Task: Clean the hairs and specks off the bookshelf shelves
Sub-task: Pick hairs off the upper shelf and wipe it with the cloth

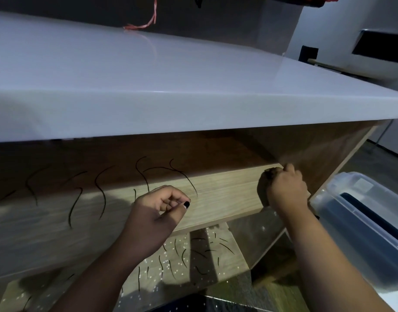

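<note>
The upper wooden shelf (pixel 216 194) of the bookshelf carries several long dark hairs (pixel 146 174), strewn from its left end to the middle. Below it, the lower shelf (pixel 229 260) is littered with short hairs (pixel 202 253) and white specks (pixel 171 266). My left hand (pixel 157 212) hovers at the upper shelf's front edge, fingers curled towards the thumb, and I see nothing in it. The end of one hair lies just beyond its thumb. My right hand (pixel 285 188) is fisted at the shelf's right end by the side panel, gripping a small dark wad (pixel 271 171).
A thick white top board (pixel 148 86) overhangs the shelves, with a red string (pixel 148 21) lying on it. A clear plastic bin (pixel 369 221) with dark contents stands on the floor to the right. The brown side panel (pixel 317 154) closes the right end.
</note>
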Motion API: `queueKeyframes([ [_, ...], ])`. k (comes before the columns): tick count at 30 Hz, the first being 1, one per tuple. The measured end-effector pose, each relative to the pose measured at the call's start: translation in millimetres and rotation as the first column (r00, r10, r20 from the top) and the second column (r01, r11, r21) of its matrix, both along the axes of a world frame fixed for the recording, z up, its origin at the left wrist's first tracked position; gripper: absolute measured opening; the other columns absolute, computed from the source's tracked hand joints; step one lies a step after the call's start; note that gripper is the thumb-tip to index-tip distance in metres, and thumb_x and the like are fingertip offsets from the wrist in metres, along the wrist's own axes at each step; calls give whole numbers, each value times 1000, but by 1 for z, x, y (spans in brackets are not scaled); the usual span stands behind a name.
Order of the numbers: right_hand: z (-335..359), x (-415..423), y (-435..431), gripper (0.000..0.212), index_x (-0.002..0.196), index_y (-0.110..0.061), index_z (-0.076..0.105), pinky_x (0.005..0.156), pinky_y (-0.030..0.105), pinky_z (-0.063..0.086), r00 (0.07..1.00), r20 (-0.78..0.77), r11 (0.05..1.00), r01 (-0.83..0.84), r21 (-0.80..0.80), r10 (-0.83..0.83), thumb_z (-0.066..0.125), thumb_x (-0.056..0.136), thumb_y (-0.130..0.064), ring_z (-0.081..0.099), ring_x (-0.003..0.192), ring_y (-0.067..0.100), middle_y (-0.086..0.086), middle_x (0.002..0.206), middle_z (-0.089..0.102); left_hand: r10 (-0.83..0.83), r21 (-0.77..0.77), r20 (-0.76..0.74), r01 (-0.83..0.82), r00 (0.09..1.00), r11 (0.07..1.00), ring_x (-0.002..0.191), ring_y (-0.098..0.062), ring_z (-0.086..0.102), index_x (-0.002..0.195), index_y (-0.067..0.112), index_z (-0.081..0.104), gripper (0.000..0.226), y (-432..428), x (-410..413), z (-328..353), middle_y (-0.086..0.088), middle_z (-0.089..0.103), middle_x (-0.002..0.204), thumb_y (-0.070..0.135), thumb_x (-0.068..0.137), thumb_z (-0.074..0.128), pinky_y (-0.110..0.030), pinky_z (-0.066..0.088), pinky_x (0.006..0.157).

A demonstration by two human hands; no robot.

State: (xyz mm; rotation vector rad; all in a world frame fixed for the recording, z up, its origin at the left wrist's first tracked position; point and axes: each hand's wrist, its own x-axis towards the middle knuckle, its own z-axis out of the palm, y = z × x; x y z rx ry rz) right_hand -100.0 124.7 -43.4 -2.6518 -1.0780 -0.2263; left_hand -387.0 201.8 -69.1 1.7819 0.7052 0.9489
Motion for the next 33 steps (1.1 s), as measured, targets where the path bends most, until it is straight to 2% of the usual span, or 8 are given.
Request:
queueKeyframes([
  [8,-11,-115,-1,29,118,-16,55,81,34,41,928,142,939,-336,-78,344,41,92,-23,44,101,22,2,113,44,23,87,7,-23,1000,996,71,-9,60,89,32,71,21,-28,-9,4,10,65,78,15,80,65,-16,42,58],
  [12,1,-128,-10,21,110,-19,63,78,25,45,852,-281,883,-355,307,441,46,97,-18,53,93,14,-6,101,49,18,-78,11,-17,1000,997,65,0,58,90,34,70,26,-43,-22,7,12,65,73,8,87,66,-13,44,59],
  [16,32,-161,-16,14,99,-16,53,67,26,50,401,-677,735,12,677,617,61,91,-24,64,79,13,-2,90,64,16,-361,141,36,990,932,98,-20,69,107,32,64,28,-46,-34,9,5,69,105,25,81,71,-28,57,78],
  [18,41,-180,-16,35,97,-11,46,57,30,54,50,-737,714,211,667,674,72,77,-24,67,70,20,8,84,69,38,-485,185,57,982,873,101,-21,70,116,28,59,41,-49,-38,11,2,69,111,33,79,77,-29,58,76],
  [20,43,-194,-14,51,105,-4,48,66,41,59,-76,-735,720,287,631,674,78,66,-17,69,76,36,21,90,71,38,-553,178,69,983,830,100,-16,70,118,30,58,48,-54,-43,13,6,71,110,33,74,76,-29,58,75],
  [24,43,-209,-11,52,109,9,53,64,36,57,-39,-718,700,270,662,695,77,66,-10,66,75,33,21,90,68,-23,-627,186,137,982,767,99,-17,71,120,22,58,47,-60,-53,11,-1,75,104,21,78,79,-30,57,81],
  [28,38,-221,-10,44,109,-6,58,61,32,56,4,-716,693,248,678,698,75,71,-19,70,77,26,15,94,72,48,-507,247,87,968,857,83,-17,68,107,8,67,34,-58,-69,10,-12,73,90,12,73,71,-23,53,70],
  [33,24,-234,-12,82,126,-36,47,81,37,57,-74,-667,671,99,735,741,90,57,-27,69,101,24,4,108,71,50,-372,107,-7,993,928,83,-9,69,103,17,71,18,-48,-91,17,0,74,88,5,91,65,-17,52,70],
])
